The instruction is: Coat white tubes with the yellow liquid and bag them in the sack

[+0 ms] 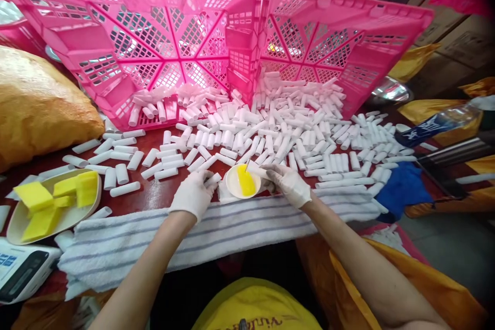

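My left hand (pixel 194 191), in a white glove with dark fingertips, is closed round a short white tube (pixel 213 180) left of a small white bowl (pixel 231 188). A yellow sponge (pixel 246 180) lies inside the bowl. On the other side my right hand (pixel 288 183), gloved the same way, grips another white tube (pixel 257 170), whose end reaches over the bowl's far rim beside the sponge. Many more white tubes (pixel 232 136) lie heaped just beyond both hands. Under my wrists a striped towel (pixel 216 245) covers the table's front edge.
Two pink baskets (pixel 181 56) lie tipped on their sides at the back, with tubes spilling out. At left are a dish (pixel 95 201) of yellow sponges (pixel 34 198), an orange sack (pixel 38 108) and a white device (pixel 27 268). A blue cloth (pixel 402 191) and a bottle (pixel 436 124) are at right.
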Motion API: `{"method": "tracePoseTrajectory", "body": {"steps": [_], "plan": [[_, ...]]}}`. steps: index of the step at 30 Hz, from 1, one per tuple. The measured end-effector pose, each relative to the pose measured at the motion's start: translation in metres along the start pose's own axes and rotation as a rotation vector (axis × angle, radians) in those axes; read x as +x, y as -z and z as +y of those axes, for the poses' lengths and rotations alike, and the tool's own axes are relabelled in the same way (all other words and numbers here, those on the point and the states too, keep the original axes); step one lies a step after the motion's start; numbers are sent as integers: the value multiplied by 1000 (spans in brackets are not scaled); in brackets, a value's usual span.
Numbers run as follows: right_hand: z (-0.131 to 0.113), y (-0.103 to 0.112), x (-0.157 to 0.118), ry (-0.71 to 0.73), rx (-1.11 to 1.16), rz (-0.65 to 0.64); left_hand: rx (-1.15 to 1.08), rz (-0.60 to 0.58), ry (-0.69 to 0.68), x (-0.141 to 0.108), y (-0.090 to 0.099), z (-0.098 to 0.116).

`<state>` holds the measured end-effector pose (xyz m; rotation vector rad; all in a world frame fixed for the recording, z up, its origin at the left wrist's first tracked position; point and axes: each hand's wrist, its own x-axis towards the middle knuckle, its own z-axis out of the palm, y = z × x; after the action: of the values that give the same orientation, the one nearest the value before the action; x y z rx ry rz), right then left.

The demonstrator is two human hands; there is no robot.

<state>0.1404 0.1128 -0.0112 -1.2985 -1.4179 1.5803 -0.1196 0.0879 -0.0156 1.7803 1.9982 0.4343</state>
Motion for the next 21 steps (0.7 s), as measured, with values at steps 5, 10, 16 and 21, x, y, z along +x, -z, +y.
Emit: {"method": "tracePoseTrajectory", "body": {"steps": [5, 10, 16, 21], "plan": [[15, -7, 7, 147, -214, 112, -369, 86, 55, -1, 6, -8], [31, -9, 1, 404, -336, 205, -633, -36, 40, -3, 2, -23], [37, -10, -1, 497, -309, 197, -12, 100, 71, -15, 22, -25], [43, -11, -4, 342, -262, 217, 225, 195, 59, -6, 48, -24]]}}
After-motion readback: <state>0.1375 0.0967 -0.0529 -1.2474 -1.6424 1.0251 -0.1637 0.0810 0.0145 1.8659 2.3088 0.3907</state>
